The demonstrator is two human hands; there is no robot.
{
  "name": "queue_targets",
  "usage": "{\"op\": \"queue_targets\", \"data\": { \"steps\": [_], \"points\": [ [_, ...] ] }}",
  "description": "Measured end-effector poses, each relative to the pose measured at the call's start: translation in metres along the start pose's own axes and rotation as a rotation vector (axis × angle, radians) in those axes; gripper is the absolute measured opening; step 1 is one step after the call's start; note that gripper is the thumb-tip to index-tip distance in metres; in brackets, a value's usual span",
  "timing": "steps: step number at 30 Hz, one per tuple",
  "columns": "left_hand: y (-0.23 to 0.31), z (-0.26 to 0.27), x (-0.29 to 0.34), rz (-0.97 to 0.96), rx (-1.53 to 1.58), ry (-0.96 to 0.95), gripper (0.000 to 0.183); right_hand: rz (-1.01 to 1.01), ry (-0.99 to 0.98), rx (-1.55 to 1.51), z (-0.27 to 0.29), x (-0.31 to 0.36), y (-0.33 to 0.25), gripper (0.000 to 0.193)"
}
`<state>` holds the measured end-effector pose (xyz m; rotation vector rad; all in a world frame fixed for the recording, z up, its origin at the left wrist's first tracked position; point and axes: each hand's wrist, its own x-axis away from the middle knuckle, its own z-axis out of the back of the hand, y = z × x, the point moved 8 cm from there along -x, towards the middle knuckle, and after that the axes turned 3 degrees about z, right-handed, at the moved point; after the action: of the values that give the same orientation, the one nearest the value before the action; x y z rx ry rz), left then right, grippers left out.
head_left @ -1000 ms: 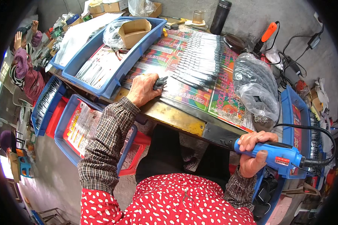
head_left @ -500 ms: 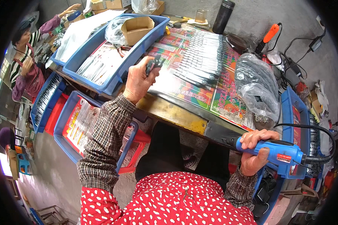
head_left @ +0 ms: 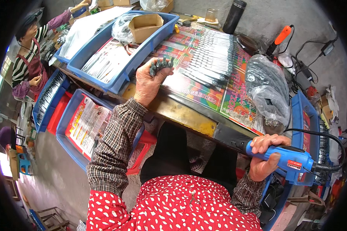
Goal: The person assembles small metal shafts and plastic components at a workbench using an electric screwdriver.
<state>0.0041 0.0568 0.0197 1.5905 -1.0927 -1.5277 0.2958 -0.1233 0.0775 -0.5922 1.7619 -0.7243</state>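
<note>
In my left hand (head_left: 149, 84), raised over the table's front edge, is a small bunch of dark, short plastic-looking pieces (head_left: 161, 66), pinched between thumb and fingers. My right hand (head_left: 264, 156) wraps around a blue corded power tool (head_left: 283, 157), held level at the table's right front corner. Its black nose points left along the edge, and its tip is hard to make out. Farther back, a row of slim silvery strips with dark ends (head_left: 212, 57) lies side by side on a colourful printed sheet (head_left: 198, 95).
Left on the table stands a blue tray (head_left: 115, 82) with thin pieces and a cardboard box (head_left: 145, 27). A plastic bag of dark parts (head_left: 268, 82), a black flask (head_left: 234, 16) and an orange-handled tool (head_left: 283, 35) lie right. A co-worker (head_left: 29, 57) sits far left.
The view has shifted slightly, so table and trays sit a little differently. My left hand has turned, showing more of the dark pieces. The right hand keeps its hold on the blue tool.
</note>
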Motion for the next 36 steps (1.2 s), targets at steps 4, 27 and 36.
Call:
{"op": "queue_targets", "data": {
  "steps": [4,27,36],
  "points": [
    [0.032,0.005,0.014,0.024,-0.089,-0.003,0.021,-0.023,-0.01,-0.019,0.002,0.002,0.007,0.046],
    [-0.003,0.274,0.225,0.53,-1.108,0.082,0.027,-0.03,-0.054,0.017,0.03,0.001,0.013,0.038],
    [-0.043,0.295,0.247,0.844,-1.069,-0.04,0.03,-0.033,-0.051,0.041,0.028,0.0,0.011,0.037]
  ]
}}
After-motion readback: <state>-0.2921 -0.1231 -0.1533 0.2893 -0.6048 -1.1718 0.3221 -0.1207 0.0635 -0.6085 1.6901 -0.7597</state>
